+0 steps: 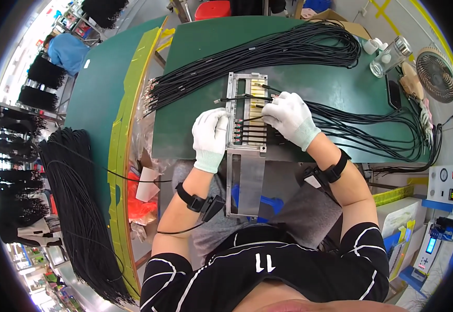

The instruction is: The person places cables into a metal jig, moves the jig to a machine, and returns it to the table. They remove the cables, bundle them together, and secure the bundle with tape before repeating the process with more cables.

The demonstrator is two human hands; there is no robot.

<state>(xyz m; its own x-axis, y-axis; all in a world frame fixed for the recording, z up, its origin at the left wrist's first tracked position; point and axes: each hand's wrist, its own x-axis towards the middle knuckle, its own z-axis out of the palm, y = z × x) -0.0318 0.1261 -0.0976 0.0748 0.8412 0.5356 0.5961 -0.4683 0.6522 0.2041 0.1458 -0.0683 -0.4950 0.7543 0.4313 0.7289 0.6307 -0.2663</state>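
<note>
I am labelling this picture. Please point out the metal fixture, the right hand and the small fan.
metal fixture (240,83): head view, on its upper frame bar.
right hand (289,117): head view, on the back of the white glove.
small fan (435,75): head view, on its round grille.

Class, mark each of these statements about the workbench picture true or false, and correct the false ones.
1. Both hands wear white gloves. True: the left hand and the right hand are gloved in white.
2. The hands rest on a metal fixture with slots holding cable ends. True.
3. The table top is red. False: it is green.
4. The loose cables on the table are white. False: they are black.
5. A small round fan stands at the person's right. True.
6. The wrists are bare. False: each wears a black strap.
</note>
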